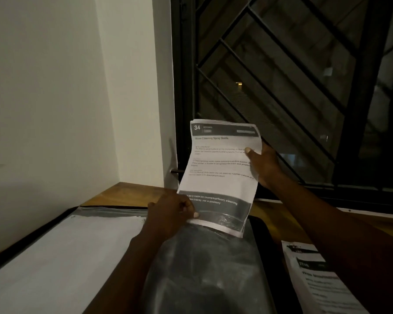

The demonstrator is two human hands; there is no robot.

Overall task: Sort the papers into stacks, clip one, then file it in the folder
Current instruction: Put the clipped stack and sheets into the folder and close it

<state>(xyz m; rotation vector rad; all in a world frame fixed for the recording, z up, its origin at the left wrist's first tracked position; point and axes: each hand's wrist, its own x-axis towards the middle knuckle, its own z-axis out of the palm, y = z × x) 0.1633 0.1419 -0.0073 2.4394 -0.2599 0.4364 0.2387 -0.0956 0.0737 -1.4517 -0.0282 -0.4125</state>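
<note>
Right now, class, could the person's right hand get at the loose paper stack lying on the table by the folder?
Probably not yet: the right hand grips the printed sheets held over the folder. The loose paper stack lies just under that forearm, uncovered, so letting go should free the way.

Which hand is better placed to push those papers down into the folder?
Probably the right hand: it grips the papers near their top, so it can push downward. The left hand pinches their bottom edge by the folder.
</note>
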